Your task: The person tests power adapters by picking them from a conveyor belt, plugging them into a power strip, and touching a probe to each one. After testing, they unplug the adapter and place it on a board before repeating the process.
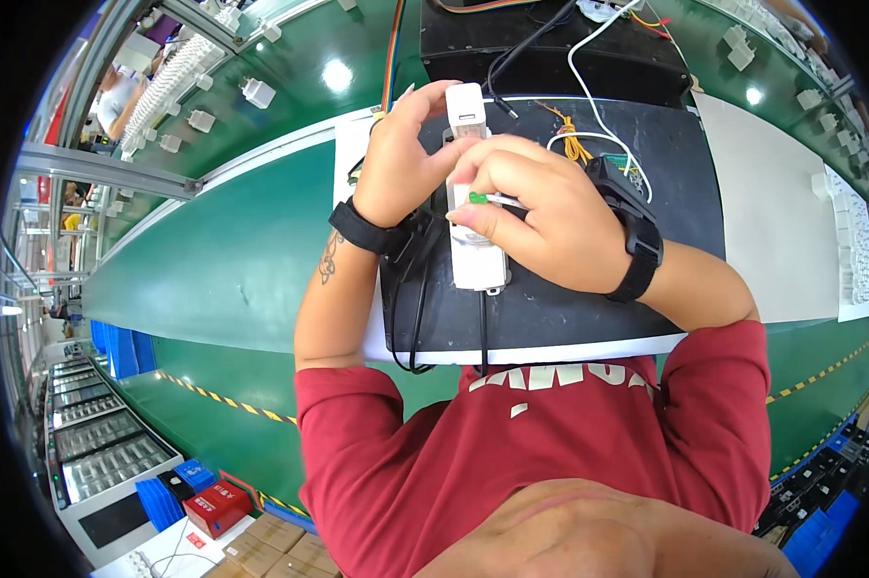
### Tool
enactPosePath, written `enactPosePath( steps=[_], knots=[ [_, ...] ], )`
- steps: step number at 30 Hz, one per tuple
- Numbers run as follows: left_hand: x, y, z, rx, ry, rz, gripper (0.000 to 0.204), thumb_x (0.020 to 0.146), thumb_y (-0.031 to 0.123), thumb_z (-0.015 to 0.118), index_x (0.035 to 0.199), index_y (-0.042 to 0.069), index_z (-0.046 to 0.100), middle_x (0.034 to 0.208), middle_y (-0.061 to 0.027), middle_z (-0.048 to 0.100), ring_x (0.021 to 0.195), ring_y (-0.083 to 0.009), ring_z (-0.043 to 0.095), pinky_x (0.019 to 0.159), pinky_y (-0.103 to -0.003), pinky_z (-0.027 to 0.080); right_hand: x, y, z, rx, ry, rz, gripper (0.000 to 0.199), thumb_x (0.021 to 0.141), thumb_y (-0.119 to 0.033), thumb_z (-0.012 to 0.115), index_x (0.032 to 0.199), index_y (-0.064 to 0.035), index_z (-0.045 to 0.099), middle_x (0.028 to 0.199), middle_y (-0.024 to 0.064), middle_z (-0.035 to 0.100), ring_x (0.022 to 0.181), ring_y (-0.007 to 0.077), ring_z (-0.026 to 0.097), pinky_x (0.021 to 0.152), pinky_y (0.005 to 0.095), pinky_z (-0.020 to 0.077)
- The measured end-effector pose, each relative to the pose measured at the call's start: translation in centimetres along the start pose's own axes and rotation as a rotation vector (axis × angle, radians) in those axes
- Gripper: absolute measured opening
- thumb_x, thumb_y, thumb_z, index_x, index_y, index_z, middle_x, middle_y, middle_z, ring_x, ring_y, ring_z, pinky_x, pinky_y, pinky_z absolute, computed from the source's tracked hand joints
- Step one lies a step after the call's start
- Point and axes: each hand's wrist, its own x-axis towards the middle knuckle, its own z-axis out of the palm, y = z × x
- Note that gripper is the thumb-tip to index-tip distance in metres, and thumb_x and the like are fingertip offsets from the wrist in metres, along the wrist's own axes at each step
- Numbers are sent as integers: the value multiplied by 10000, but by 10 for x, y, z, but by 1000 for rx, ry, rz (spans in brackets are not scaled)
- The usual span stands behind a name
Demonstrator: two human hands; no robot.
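Left hand: And the left hand (pixel 396 154) has the far end, its fingers curled against the left side of the white charger block (pixel 465 101), the thumb bent in just below it; a closed hold, by the look of it.
Right hand: Over to the right hand (pixel 555 217), thumb and forefinger pinched on a green-tipped white rod (pixel 478 197), the green end poking out leftward above the white holder (pixel 479 265). Whether the tip touches the holder, I can't tell.
Charger block: Here it sits, at the far end of the holder, in front of the person, above the black mat (pixel 569 313).
Long axis: Charger and holder line up, running away from the chest, the near end a touch to the right. The charger's slotted face looks up toward the camera.
Progress: Mid-handling, I'd judge! The two white pieces are in line, both hands are engaged and nothing has been let go; the fingers hide whether the joint is complete, so what remains can't be settled.
Around the mat: A black cable (pixel 484 328) at the holder's near end, a yellow wire bundle (pixel 576 146) beyond the right hand.
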Motion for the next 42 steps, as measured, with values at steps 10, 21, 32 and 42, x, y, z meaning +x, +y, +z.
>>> enactPosePath(
  steps=[10, 21, 32, 42],
  knots=[
    [2, 1, -1, -71, -4, -23, 496, 656, 64, 728, 1098, -18, 519, 995, -134, 626, 943, -209, 610, 821, -293, 469, 2, 0, 2, 3, -49, -4, 118, 757, -111, 646, 781, -21, 574, 823, 76, 584, 753, 231, 566, 683, 304, 439],
    [-1, -6, 3, -105, -2, 1, 509, 671, 81, 724, 1119, -7, 497, 998, -128, 616, 970, -208, 591, 834, -295, 452, -3, 10, 13, 14, -10, -164, 125, 729, -76, 656, 760, -34, 543, 979, 98, 598, 937, 269, 548, 813, 355, 408],
    [5, 9, 3, -330, -40, -74, 589, 700, 6, 673, 1213, 12, 382, 1091, -102, 535, 1037, -196, 532, 868, -302, 425, -21, -31, -57, 56, -310, 114, 599, 709, -140, 674, 1223, -9, 396, 1296, 225, 287, 1175, 379, 364, 966, 382, 330],
    [88, -82, -84, 1310, 143, -120, 343, 724, 141, 636, 1052, 212, 568, 1033, -52, 559, 1114, -243, 455, 959, -601, 227, -34, 123, -262, -600, 56, 576, 344, 810, -225, 580, 1103, -50, 538, 1215, 112, 459, 1135, 211, 434, 927, 333, 358]
  ],
)
